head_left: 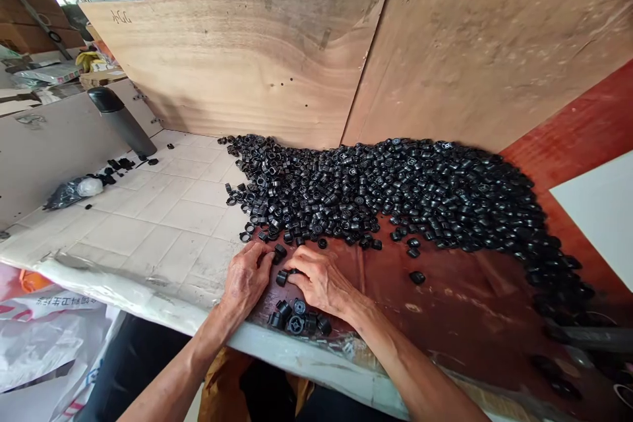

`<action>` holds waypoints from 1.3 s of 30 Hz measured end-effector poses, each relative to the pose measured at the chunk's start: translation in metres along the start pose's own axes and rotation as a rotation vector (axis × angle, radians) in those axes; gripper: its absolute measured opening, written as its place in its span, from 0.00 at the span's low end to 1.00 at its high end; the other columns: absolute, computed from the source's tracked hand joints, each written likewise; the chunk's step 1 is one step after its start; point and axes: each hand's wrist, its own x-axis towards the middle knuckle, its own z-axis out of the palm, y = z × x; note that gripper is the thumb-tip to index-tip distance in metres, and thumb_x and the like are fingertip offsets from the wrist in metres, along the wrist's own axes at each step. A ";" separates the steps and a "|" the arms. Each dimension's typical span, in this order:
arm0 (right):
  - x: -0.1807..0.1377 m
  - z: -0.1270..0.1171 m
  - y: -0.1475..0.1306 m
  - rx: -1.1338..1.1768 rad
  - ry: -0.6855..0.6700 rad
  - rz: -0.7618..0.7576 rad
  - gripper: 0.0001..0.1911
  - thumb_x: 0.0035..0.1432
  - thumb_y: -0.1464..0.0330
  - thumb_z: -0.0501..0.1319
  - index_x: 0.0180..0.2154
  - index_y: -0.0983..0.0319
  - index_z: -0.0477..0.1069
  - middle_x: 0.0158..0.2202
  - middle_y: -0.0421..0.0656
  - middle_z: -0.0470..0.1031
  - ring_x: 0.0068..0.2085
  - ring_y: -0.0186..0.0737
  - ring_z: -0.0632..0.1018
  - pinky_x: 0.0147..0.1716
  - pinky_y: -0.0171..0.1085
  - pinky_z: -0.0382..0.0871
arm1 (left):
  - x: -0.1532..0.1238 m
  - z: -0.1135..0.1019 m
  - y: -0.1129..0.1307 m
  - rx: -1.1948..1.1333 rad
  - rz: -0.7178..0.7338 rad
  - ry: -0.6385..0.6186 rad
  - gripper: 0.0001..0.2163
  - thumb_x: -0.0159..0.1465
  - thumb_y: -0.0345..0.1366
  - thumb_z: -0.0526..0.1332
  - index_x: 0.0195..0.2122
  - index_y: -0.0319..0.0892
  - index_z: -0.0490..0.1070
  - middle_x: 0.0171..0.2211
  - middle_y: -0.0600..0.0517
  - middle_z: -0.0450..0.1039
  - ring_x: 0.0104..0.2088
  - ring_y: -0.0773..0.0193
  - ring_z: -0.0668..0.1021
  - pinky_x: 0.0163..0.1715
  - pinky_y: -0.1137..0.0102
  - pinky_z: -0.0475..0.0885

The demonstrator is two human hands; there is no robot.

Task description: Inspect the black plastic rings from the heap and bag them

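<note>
A large heap of small black round plastic caps (395, 194) lies across the table against the plywood boards. My left hand (246, 279) rests palm down near the front edge, its fingertips pinching a black cap (279, 252). My right hand (319, 279) lies beside it, fingers curled onto another black cap (282, 277). Between my wrists, at the table's front edge, sits a small cluster of several black caps (298, 319).
Plywood boards (257, 59) lean upright behind the heap. A dark grey cylinder (121, 120) leans at the back left, with a plastic bag (74, 191) and loose black pieces near it. A white sheet (601, 211) lies at the right. Plastic sacks (44, 336) sit below the table's left edge.
</note>
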 end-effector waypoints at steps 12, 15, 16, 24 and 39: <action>0.003 -0.008 -0.003 0.200 0.193 0.237 0.08 0.60 0.75 0.62 0.41 0.60 0.75 0.37 0.40 0.78 0.31 0.36 0.76 0.34 0.35 0.72 | -0.004 -0.005 0.002 0.046 0.011 -0.141 0.11 0.60 0.30 0.65 0.45 0.45 0.75 0.36 0.53 0.76 0.34 0.60 0.79 0.36 0.66 0.76; 0.003 -0.008 -0.004 0.198 0.153 0.208 0.10 0.59 0.76 0.60 0.41 0.60 0.77 0.40 0.42 0.78 0.32 0.37 0.77 0.35 0.35 0.72 | -0.003 -0.002 -0.002 0.056 0.084 -0.142 0.10 0.63 0.29 0.63 0.45 0.45 0.75 0.39 0.51 0.78 0.37 0.59 0.81 0.40 0.64 0.78; 0.003 -0.008 -0.004 0.202 0.161 0.203 0.10 0.57 0.76 0.60 0.39 0.60 0.76 0.40 0.43 0.78 0.33 0.37 0.77 0.35 0.35 0.72 | -0.003 -0.001 -0.003 0.058 0.115 -0.140 0.10 0.63 0.29 0.63 0.45 0.46 0.75 0.41 0.50 0.79 0.39 0.58 0.82 0.41 0.63 0.78; 0.007 -0.006 -0.012 0.384 0.258 0.261 0.03 0.57 0.72 0.63 0.34 0.58 0.74 0.34 0.40 0.77 0.35 0.39 0.77 0.38 0.36 0.72 | -0.006 -0.004 0.011 -0.030 0.174 -0.189 0.14 0.60 0.28 0.63 0.47 0.46 0.72 0.42 0.50 0.82 0.42 0.57 0.84 0.45 0.62 0.80; 0.008 -0.014 -0.021 0.459 0.271 0.259 0.06 0.60 0.70 0.66 0.40 0.58 0.80 0.39 0.42 0.81 0.35 0.39 0.81 0.37 0.35 0.77 | -0.005 -0.005 0.012 -0.399 -0.021 -0.192 0.11 0.61 0.31 0.65 0.46 0.45 0.72 0.42 0.49 0.79 0.40 0.61 0.84 0.39 0.68 0.82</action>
